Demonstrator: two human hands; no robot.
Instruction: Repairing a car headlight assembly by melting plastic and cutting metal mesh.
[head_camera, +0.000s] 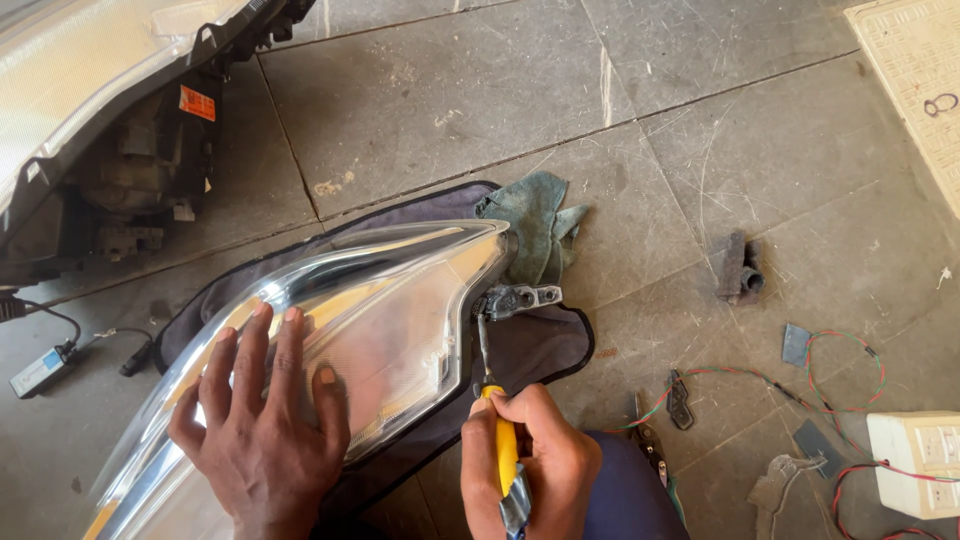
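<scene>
A car headlight (400, 300) with a clear lens lies on a dark purple cloth (535, 345) on the tiled floor. My left hand (262, 425) rests flat on the lens with fingers spread, pressing it down. My right hand (530, 465) grips a yellow-handled screwdriver (497, 420), whose shaft reaches up to a metal mounting bracket (520, 298) at the headlight's right edge.
A second headlight (110, 110) sits at the top left, with a cable and small module (42, 368) below it. A green rag (535, 225) lies behind the cloth. Red and green wires (830, 370), a white box (915, 462) and small dark parts (738, 268) lie at right.
</scene>
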